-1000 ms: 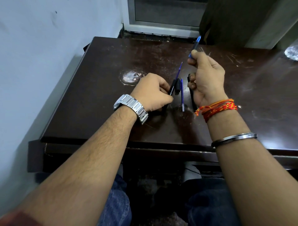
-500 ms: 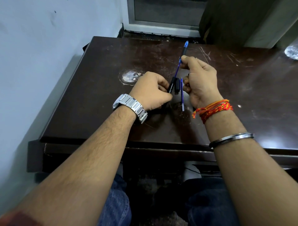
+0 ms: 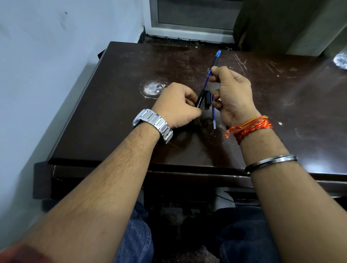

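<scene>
My left hand (image 3: 178,106) grips a black pen barrel (image 3: 200,100) with white lettering, tilted up to the right above the dark table (image 3: 116,112). A thin blue refill (image 3: 206,82) sticks out of the barrel's upper end. My right hand (image 3: 232,93) pinches the pen's front grip piece (image 3: 215,61), which has a blue tip, right by the refill's upper end. A black cap (image 3: 263,0) is out of view; a black cap-like piece (image 3: 207,100) sits between the hands. A second blue refill (image 3: 213,117) lies on the table below my right hand.
The brown table has scuffs and a round white worn patch (image 3: 153,88) left of the hands. A pale wall runs along the left. A window frame (image 3: 187,24) and dark curtain (image 3: 272,22) stand behind the table. My knees in blue jeans show below the front edge.
My right hand has moved left and down with the blue-tipped piece, closing on the barrel that my left hand holds. The left hand has stayed almost still.
</scene>
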`<action>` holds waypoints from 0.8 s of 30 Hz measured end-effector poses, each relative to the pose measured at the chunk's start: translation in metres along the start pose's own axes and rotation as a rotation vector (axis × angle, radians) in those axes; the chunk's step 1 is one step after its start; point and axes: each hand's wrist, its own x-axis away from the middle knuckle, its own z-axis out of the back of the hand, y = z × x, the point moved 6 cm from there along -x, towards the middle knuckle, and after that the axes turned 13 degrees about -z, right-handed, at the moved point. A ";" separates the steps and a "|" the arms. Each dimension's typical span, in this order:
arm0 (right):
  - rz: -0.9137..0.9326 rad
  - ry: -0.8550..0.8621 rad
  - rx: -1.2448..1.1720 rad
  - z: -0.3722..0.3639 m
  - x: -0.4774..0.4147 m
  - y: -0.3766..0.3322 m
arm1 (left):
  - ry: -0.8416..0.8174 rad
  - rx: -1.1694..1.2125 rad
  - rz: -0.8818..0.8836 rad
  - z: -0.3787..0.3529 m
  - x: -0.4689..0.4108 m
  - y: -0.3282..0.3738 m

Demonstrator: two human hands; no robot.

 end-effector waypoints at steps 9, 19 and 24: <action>-0.032 -0.016 0.007 0.003 -0.004 0.001 | 0.002 -0.010 -0.014 0.001 0.001 0.004; -0.063 -0.087 0.107 -0.002 -0.008 0.006 | 0.186 0.016 -0.054 0.004 0.000 0.008; -0.034 -0.058 0.118 0.003 -0.008 0.006 | 0.165 -0.031 -0.078 -0.008 0.000 0.012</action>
